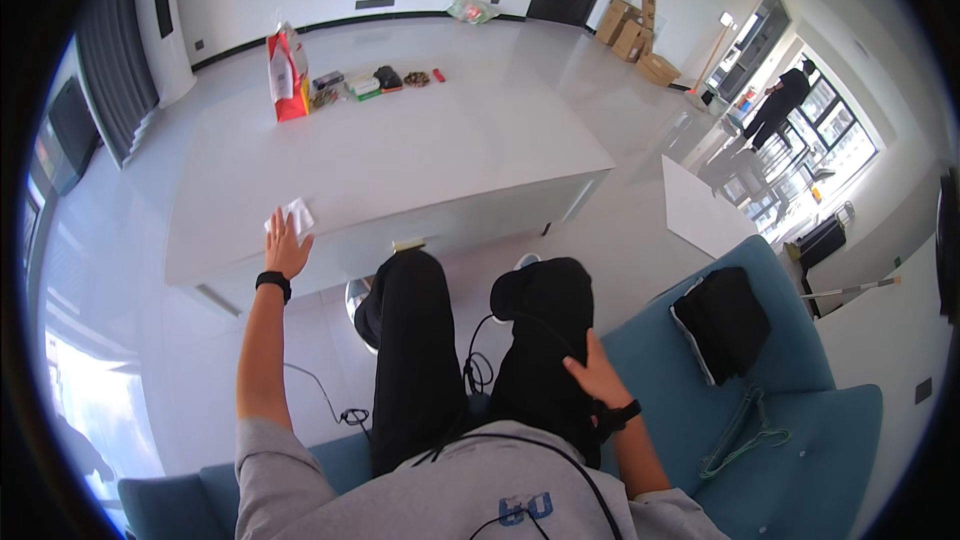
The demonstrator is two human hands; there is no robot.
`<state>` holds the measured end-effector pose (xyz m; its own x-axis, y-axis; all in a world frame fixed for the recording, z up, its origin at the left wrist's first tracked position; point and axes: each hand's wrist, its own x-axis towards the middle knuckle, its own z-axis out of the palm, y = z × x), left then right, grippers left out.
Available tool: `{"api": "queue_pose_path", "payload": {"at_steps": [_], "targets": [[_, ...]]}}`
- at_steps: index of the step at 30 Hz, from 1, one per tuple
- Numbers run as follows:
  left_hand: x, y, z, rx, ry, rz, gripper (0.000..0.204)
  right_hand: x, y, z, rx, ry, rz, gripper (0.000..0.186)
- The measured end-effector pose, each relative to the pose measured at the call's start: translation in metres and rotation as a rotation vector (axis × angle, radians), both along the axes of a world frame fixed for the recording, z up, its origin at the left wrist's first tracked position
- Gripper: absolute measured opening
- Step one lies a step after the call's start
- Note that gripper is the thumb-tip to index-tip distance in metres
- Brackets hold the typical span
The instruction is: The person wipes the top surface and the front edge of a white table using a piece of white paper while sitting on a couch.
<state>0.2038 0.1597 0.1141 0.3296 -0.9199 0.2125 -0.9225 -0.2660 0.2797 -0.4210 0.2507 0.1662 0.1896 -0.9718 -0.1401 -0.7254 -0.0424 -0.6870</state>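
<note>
My left hand lies at the near left edge of the white table, its fingers stretched out over a crumpled white tissue. Part of the tissue shows beside the fingers; the rest is covered by the hand. On my right thigh rests my right hand, with its thumb apart from the fingers and nothing visible in it. A black cable hangs between my legs, and another runs over my grey shirt.
Along the table's far side stand a red and white bag, a green and white pack and a black pouch. Folded black clothes and green hangers lie on the blue sofa. A person stands by the far-right window.
</note>
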Motion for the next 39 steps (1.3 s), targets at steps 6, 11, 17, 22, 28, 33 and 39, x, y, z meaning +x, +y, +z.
{"api": "queue_pose_path", "payload": {"at_steps": [6, 11, 17, 22, 28, 33, 39], "targets": [[-0.025, 0.055, 0.044, -0.108, 0.110, -0.063, 0.045, -0.058, -0.005, 0.074, -0.501, 0.515, -0.200, 0.047], [-0.014, 0.090, 0.023, -0.121, 0.114, -0.046, 0.043, -0.102, -0.029, 0.176, -0.666, 0.287, -0.344, 0.040], [-0.006, 0.105, 0.050, -0.237, 0.075, -0.042, 0.040, -0.141, -0.036, 0.244, -0.706, -0.126, -0.460, 0.040], [0.008, 0.113, 0.103, -0.299, -0.024, -0.007, 0.041, -0.066, -0.018, 0.266, -0.723, -0.082, -0.429, 0.038], [0.019, 0.110, 0.131, -0.232, -0.119, 0.081, 0.049, -0.044, -0.037, 0.252, -0.756, -0.318, -0.334, 0.034], [0.023, 0.087, 0.098, -0.003, -0.109, -0.003, 0.062, 0.006, -0.056, 0.240, -0.644, -0.393, -0.299, 0.030], [0.013, 0.018, 0.049, 0.103, 0.028, -0.075, 0.070, 0.055, -0.073, 0.203, -0.447, -0.410, -0.155, 0.029]]}}
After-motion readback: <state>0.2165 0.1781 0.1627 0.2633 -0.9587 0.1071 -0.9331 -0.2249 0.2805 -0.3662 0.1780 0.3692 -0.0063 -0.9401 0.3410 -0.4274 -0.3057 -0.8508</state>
